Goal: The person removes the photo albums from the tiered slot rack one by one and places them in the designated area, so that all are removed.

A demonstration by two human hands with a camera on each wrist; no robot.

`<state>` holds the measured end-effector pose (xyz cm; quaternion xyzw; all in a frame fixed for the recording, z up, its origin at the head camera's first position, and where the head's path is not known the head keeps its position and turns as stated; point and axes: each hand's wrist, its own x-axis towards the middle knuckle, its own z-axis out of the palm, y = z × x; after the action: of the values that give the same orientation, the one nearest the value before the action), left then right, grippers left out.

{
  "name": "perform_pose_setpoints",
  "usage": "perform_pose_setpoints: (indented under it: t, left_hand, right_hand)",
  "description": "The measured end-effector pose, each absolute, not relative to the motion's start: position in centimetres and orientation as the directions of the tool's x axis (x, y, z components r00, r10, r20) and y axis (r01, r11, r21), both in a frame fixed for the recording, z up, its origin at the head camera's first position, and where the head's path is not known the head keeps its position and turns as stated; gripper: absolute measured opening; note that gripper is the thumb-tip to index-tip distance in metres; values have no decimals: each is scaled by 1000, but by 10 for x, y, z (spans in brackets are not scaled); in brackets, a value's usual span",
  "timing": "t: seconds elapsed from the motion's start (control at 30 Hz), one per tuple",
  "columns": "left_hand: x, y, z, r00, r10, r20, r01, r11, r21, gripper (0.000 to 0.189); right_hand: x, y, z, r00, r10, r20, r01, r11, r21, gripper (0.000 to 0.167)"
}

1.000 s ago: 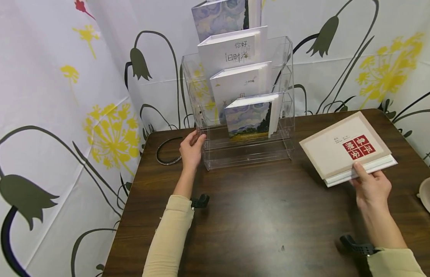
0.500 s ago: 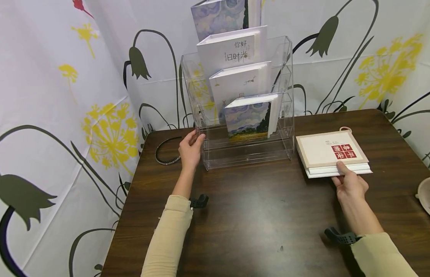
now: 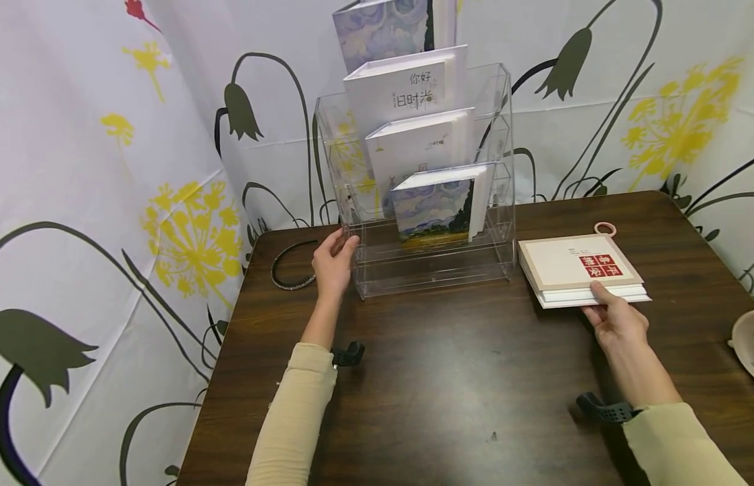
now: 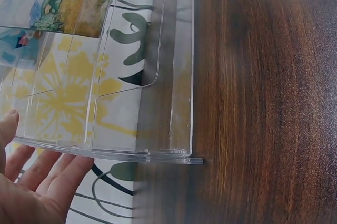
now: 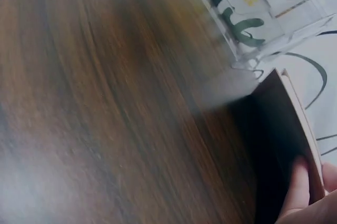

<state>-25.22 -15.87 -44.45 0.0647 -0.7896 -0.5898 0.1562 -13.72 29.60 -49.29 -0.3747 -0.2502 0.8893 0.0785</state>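
While your left hand point(image 3: 333, 268) pinched the thin side panel of the clear, glossy plastic rack point(image 3: 434, 277) between thumb and fingers, your right hand point(image 3: 620, 327) held a thick, flat beige book point(image 3: 571, 270) with red printed squares just right of the rack, thumb on its cover and fingers beneath. Squarish hardbound books point(image 3: 434, 209) stood in the rack's stepped tiers, while a dark, ribbed, curved band point(image 3: 291, 287) lay left of the rack and a smooth pink ring point(image 3: 605, 224) lay to its right on the wood-grained table point(image 3: 437, 385).

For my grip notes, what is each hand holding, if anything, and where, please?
Right hand: book, by its near edge. Left hand: rack, by its left side.
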Motion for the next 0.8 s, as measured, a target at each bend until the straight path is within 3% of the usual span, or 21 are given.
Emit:
perform_pose_setpoints:
  t: [0.33, 0.57, 0.8]
  left_hand:
    - [-251, -160, -443, -945, -273, 180, 99, 286, 953, 46]
    - [-249, -162, -443, -944, -284, 171, 90, 277, 957, 45]
    - [-252, -159, -445, -943, -280, 179, 101, 273, 957, 45]
  right_hand:
    - [-133, 314, -494, -681, 315, -661, 367, -635, -680, 25]
    - [-128, 329, -496, -776, 79, -626, 517, -490, -702, 12]
    - [-122, 346, -498, -777, -65, -627, 616, -285, -734, 16]
